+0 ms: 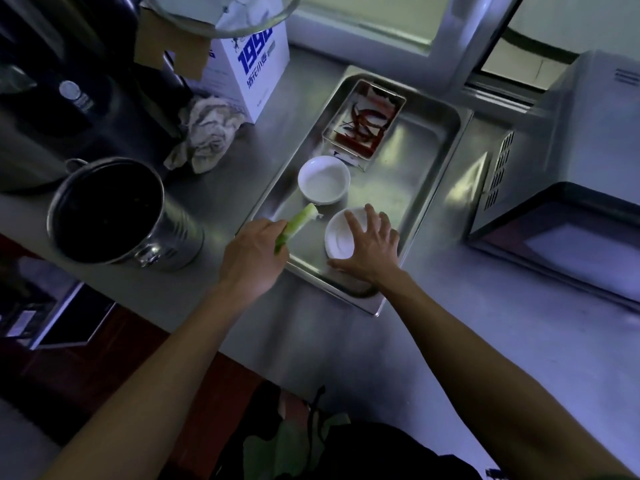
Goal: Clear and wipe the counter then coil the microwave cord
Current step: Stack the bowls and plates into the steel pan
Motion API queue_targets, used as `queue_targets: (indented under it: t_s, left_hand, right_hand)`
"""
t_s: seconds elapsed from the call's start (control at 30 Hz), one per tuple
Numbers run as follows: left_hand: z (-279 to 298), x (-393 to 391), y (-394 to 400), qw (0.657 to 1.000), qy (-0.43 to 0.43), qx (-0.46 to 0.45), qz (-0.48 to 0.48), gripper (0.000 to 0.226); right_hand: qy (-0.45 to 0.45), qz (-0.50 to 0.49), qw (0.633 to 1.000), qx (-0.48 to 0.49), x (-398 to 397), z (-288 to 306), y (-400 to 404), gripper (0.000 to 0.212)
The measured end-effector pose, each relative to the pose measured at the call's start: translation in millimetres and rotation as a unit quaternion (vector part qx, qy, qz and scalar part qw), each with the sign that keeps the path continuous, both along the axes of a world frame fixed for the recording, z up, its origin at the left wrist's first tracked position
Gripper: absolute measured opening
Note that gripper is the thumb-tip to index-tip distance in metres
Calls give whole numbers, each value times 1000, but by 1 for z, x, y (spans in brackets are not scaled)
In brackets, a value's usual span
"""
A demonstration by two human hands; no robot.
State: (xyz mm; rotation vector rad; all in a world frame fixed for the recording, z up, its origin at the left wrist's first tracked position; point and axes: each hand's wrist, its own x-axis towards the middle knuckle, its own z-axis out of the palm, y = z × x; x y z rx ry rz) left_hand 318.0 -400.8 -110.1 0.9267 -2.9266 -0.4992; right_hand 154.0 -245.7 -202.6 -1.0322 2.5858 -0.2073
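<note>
Worktop (pixel 485 341): left hand (pixel 252 258) clamped on green stalk (pixel 298 223); right hand (pixel 367 251) spread flat over white dish (pixel 337 242) at tray's (pixel 426 161) 6 o'clock.

I note a white carton (pixel 254 69) printed with blue "1990" standing at the back left, its brown flaps open, with the rim of a clear glass bowl (pixel 221 15) above it at the top edge. A dark appliance (pixel 62 81) occupies the far left; I cannot identify it. A window frame (pixel 457 36) runs along the rear. Below the front edge I see reddish-brown flooring (pixel 145 358) and a dark bag holding green leaves (pixel 277 448).
</note>
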Motion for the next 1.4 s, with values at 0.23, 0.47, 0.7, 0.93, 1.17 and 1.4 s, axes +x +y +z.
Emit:
queue_targets:
  t_s: [0.23, 0.47, 0.7, 0.93, 1.17, 1.4]
  left_hand:
    - [-12, -21, -14, 999, 2, 25, -35, 33]
    - [-23, -36, -28, 996, 7, 67, -66, 34]
    - [-28, -57, -34, 990, 5, 74, -119, 40]
    - [-39, -86, -16, 976, -23, 105, -189, 35]
    - [-62, -104, -1, 966, -48, 116, -227, 30]
    - [-83, -122, 9, 966, -13, 115, -232, 27]
  right_hand:
    - [-26, -12, 999, 45, -2, -14, -6, 114]
    - [-39, -24, 996, 75, -1, -22, -13, 115]
    - [-55, -59, 996, 41, 1, -14, -8, 107]
    - [-23, -135, 985, -108, 7, 17, 18, 91]
    - [53, -77, 993, -77, -6, 30, 25, 56]
    - [81, -77, 994, -17, -19, 22, 24, 53]
